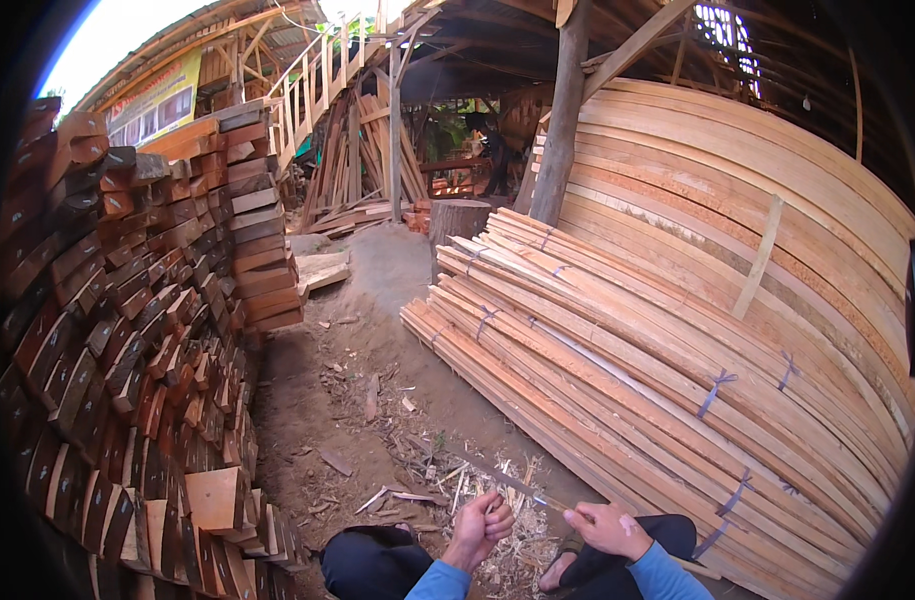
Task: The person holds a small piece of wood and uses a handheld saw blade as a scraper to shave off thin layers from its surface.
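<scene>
My right hand (609, 528) is closed around the handle of a long, narrow-bladed knife (507, 482). Its dark blade points forward and to the left over the shavings, with a shiny band near the handle. Behind that hand a pale wooden length (695, 569) shows beside my sleeve; whether it belongs to the knife I cannot tell. My left hand (480, 527) is a fist just left of the handle, below the blade. Anything inside its fingers is hidden. Wood shavings (517, 560) lie on the ground beneath both hands, between my knees.
Tied bundles of long wooden strips (577, 370) lie close on the right, with stacked planks (717, 190) behind them. A tall stack of short timber blocks (127, 330) rises on the left. Ahead stand a post (562, 130), a stump (457, 222) and a wooden stair (317, 80).
</scene>
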`<control>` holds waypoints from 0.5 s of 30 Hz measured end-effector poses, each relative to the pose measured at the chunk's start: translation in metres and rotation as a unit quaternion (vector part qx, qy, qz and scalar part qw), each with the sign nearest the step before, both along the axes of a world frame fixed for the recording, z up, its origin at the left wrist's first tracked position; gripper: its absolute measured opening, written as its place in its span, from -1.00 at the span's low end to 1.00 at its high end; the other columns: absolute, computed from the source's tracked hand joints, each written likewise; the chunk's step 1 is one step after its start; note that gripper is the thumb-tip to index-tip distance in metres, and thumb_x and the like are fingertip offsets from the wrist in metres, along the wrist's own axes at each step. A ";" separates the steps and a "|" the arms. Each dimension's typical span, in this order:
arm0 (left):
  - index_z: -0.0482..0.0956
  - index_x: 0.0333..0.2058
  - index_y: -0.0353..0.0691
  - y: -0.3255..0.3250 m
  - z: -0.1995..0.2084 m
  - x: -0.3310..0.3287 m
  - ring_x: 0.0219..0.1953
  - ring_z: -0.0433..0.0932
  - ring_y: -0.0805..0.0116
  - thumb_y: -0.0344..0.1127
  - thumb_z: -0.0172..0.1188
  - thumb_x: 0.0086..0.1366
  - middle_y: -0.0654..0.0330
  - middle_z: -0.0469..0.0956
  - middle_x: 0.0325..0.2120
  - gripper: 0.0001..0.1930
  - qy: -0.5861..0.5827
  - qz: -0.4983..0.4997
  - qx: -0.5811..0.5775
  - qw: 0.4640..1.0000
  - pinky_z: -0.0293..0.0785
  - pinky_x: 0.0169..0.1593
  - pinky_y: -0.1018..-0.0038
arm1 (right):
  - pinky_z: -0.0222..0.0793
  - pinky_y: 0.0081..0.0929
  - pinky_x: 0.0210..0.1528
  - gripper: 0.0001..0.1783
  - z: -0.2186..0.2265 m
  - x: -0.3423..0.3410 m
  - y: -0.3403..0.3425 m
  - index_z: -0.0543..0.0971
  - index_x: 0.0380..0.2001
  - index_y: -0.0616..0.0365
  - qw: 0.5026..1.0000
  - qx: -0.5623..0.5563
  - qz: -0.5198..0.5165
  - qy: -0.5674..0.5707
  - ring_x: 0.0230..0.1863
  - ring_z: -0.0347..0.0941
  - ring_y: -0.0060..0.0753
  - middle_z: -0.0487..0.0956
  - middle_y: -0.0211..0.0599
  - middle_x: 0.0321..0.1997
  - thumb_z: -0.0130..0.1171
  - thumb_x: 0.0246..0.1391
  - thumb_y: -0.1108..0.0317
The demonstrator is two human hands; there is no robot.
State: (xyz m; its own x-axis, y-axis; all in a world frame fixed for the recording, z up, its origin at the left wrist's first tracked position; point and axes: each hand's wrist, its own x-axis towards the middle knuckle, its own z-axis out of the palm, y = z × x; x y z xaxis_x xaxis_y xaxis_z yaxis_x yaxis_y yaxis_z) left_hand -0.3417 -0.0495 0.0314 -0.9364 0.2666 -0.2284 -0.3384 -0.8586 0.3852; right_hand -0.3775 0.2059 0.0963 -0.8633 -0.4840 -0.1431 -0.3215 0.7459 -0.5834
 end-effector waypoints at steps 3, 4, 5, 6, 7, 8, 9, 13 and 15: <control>0.26 -0.45 -0.08 0.006 0.007 0.007 -0.69 0.03 0.60 -0.17 -0.21 0.59 0.46 0.10 -0.70 -0.66 -0.006 0.004 -0.021 1.000 0.01 -0.58 0.59 | 0.44 -0.03 -0.31 -0.48 -0.007 0.002 0.001 0.60 -0.38 0.16 1.000 0.005 0.006 0.010 -0.40 0.55 0.27 0.57 0.11 -0.50 0.03 0.36 -0.11; 0.26 -0.45 -0.09 0.006 0.007 0.008 -0.69 0.03 0.61 -0.19 -0.20 0.59 0.45 0.10 -0.70 -0.66 -0.008 0.009 -0.008 1.000 0.01 -0.58 0.58 | 0.46 -0.05 -0.31 -0.47 -0.011 -0.002 0.002 0.60 -0.37 0.16 1.000 0.007 0.002 0.001 -0.40 0.57 0.23 0.58 0.09 -0.51 0.03 0.36 -0.12; 0.26 -0.44 -0.09 0.007 0.008 0.006 -0.69 0.03 0.61 -0.19 -0.20 0.60 0.45 0.10 -0.70 -0.67 0.009 0.001 -0.007 1.000 0.01 -0.58 0.59 | 0.48 -0.07 -0.30 -0.46 -0.011 -0.006 0.004 0.60 -0.37 0.17 1.000 0.010 -0.001 -0.008 -0.41 0.60 0.19 0.60 0.07 -0.52 0.03 0.35 -0.13; 0.26 -0.44 -0.09 0.007 0.008 0.010 -0.68 0.04 0.61 -0.19 -0.20 0.60 0.45 0.11 -0.70 -0.67 0.014 -0.003 -0.008 1.000 0.01 -0.58 0.59 | 0.50 -0.11 -0.30 -0.45 -0.013 -0.008 0.001 0.61 -0.37 0.17 1.000 0.005 -0.028 -0.001 -0.42 0.63 0.12 0.61 0.05 -0.52 0.03 0.35 -0.14; 0.26 -0.44 -0.09 0.009 0.010 0.014 -0.68 0.04 0.61 -0.20 -0.20 0.60 0.45 0.11 -0.70 -0.67 0.020 -0.007 -0.009 1.000 0.01 -0.58 0.59 | 0.52 -0.14 -0.29 -0.45 -0.011 -0.012 -0.001 0.61 -0.37 0.18 0.998 0.000 -0.055 0.008 -0.43 0.65 0.04 0.63 0.03 -0.52 0.04 0.35 -0.14; 0.25 -0.42 -0.09 0.016 0.014 0.017 -0.67 0.04 0.62 -0.18 -0.19 0.61 0.45 0.11 -0.69 -0.67 0.062 -0.025 0.005 0.998 -0.01 -0.59 0.60 | 0.54 -0.17 -0.28 -0.44 -0.006 -0.017 -0.003 0.62 -0.37 0.18 0.997 -0.005 -0.082 0.016 -0.43 0.68 -0.03 0.64 0.00 -0.52 0.05 0.34 -0.15; 0.24 -0.42 -0.09 0.019 0.025 0.022 -0.67 0.03 0.62 -0.17 -0.18 0.61 0.45 0.10 -0.68 -0.67 0.078 -0.026 -0.014 0.997 -0.01 -0.59 0.61 | 0.57 -0.25 -0.25 -0.43 0.004 -0.020 -0.007 0.62 -0.36 0.21 0.996 0.035 -0.088 0.001 -0.43 0.71 -0.21 0.67 -0.07 -0.52 0.06 0.34 -0.15; 0.22 -0.41 -0.07 0.017 0.037 0.017 -0.66 0.01 0.63 -0.15 -0.14 0.61 0.47 0.08 -0.67 -0.68 0.058 0.037 -0.089 0.994 -0.02 -0.58 0.62 | 0.48 -0.23 -0.37 -0.49 -0.006 -0.031 -0.006 0.59 -0.38 0.24 0.995 0.023 -0.078 0.060 -0.51 0.64 -0.20 0.61 -0.11 -0.60 0.06 0.37 -0.05; 0.31 -0.34 -0.08 0.005 0.010 0.011 -0.65 0.04 0.65 -0.14 -0.09 0.60 0.48 0.10 -0.65 -0.72 0.025 0.072 -0.087 0.993 -0.02 -0.58 0.63 | 0.43 -0.21 -0.41 -0.51 -0.006 -0.026 -0.011 0.58 -0.39 0.24 0.997 -0.022 -0.058 0.037 -0.53 0.60 -0.16 0.58 -0.09 -0.61 0.06 0.38 0.00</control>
State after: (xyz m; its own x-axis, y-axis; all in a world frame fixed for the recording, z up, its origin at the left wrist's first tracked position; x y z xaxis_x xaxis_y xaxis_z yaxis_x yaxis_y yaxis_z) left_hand -0.3311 -0.0445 0.0409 -0.9733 0.0900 -0.2113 -0.1939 -0.8151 0.5459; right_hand -0.4037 0.1948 0.0898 -0.9212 -0.3848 -0.0576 -0.2778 0.7542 -0.5950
